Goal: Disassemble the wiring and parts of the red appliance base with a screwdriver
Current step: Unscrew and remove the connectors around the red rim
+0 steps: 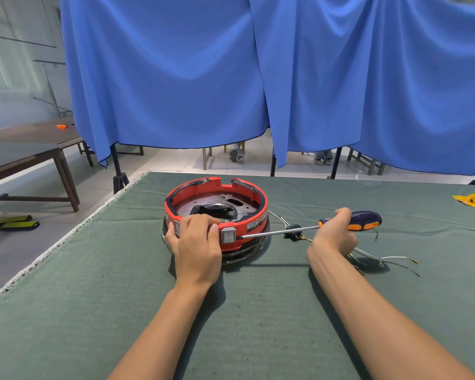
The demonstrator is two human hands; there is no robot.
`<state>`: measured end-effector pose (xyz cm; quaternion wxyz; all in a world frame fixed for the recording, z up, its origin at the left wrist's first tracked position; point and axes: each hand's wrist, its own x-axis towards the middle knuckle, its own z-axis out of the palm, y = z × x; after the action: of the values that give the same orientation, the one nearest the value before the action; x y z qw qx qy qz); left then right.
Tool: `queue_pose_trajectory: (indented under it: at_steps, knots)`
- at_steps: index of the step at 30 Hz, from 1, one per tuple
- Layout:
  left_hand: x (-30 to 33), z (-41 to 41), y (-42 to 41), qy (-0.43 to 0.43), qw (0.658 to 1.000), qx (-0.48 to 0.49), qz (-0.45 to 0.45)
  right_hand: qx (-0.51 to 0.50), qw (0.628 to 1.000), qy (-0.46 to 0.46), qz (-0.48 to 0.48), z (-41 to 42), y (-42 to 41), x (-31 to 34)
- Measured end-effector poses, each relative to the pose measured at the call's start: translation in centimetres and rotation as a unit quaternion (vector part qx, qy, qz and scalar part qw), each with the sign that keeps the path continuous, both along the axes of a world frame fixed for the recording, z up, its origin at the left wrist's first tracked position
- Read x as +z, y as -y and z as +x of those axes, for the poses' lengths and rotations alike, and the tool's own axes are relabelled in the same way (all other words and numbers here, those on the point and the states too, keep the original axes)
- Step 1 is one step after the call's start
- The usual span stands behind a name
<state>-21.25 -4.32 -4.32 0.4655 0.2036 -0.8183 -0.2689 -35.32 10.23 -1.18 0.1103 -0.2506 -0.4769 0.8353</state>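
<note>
surface: we work on a green felt mat [258, 311], red base [215, 212] near its middle
left hand [196, 242]: clasps the base's rim
right hand [336, 234]: grips screwdriver [307, 229], tip beside the switch [228, 236]
room: blue curtain [258, 78] behind, wooden tables [25, 154] left

From where I watch, the green mat [258, 325] lies bare in front of both forearms, so a hand could pass there. The red base [215, 212] blocks the middle, with my left hand [196, 242] clamped over its near rim. The screwdriver [307, 227] in my right hand [335, 234] lies level like a bar across the gap right of the base. Under and behind it, loose wires [381, 259] and a black connector [292, 231] clutter the mat. A yellow scrap [468, 200] sits far right. The blue curtain [258, 78] closes off the far edge.
</note>
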Motion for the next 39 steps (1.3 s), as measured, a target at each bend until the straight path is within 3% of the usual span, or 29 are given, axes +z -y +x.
queue_pose_trajectory:
  at_steps: [14, 28, 39]
  knots:
    - [-0.2, -0.3, 0.0, -0.016, 1.0, -0.005, 0.004, 0.127, 0.983, 0.036, 0.13, -4.1, 3.2, 0.9]
    - [-0.3, 0.0, 0.1, -0.018, 1.0, -0.021, 0.006, 0.232, 0.939, -0.05, 0.251, -4.0, 6.3, 4.0]
    - [-0.2, -0.1, -0.1, -0.023, 1.0, -0.006, 0.008, 0.081, 0.989, -0.045, 0.114, -3.0, 0.5, 2.9]
